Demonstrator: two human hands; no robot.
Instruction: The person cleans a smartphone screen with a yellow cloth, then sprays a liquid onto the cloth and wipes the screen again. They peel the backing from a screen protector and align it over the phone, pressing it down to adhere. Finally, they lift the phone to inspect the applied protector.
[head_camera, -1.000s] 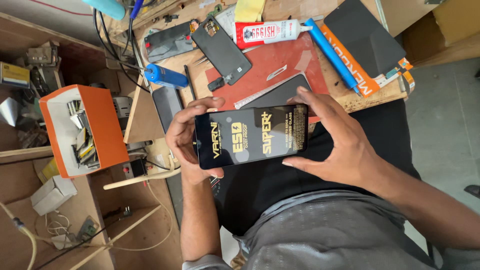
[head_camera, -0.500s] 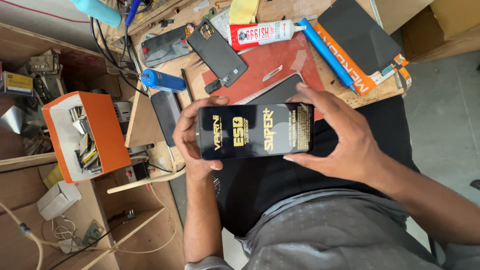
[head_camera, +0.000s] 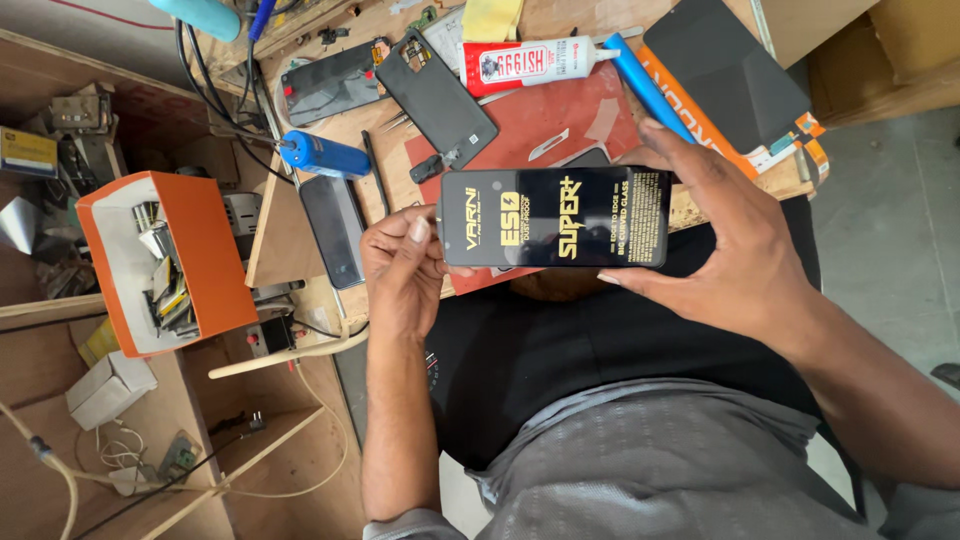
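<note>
The black rectangular screen-protector sheet with gold print (head_camera: 555, 217) sits higher and further right in the head view than half a second ago, now level over the near edge of the tabletop (head_camera: 300, 225) rather than over the lap. Judgement: the sheet has been raised and squared for inspection or alignment; it has not been laid on anything.

Left hand (head_camera: 402, 268): thumb and fingers (head_camera: 418, 230) pinched on the sheet's left short end, otherwise curled close together. Right hand (head_camera: 725, 250): fingers spread wide, tips on the far long edge, thumb on the near long edge, clamping the right end.

The sheet is held clear of the surface, printed face up, with a red mat (head_camera: 545, 125) directly beyond it. A dark phone back cover (head_camera: 435, 98), a glue tube (head_camera: 535, 62) and a blue cylindrical tool (head_camera: 325, 155) lie on the tabletop, none touched. An orange parts box (head_camera: 205, 250) stands well to the left.
</note>
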